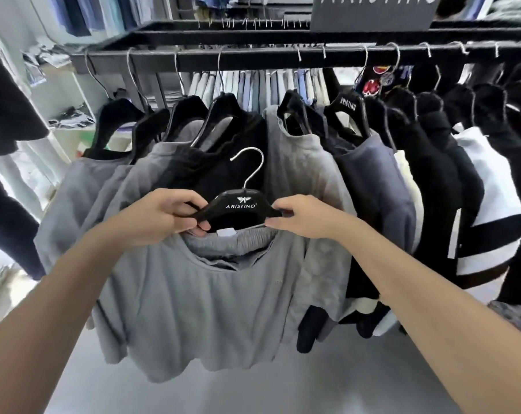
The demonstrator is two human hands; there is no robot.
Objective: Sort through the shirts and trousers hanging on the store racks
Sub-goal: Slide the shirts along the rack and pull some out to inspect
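A black rack runs across the top, crowded with grey, black and white shirts on black hangers. In front of them, off the rail, a grey shirt hangs from a black hanger printed ARISTINO, its silver hook free in the air. The left hand grips the hanger's left arm, fingers curled round it. The right hand holds the right end, apparently pinching it between thumb and fingers, though the blurred fingertips make this uncertain.
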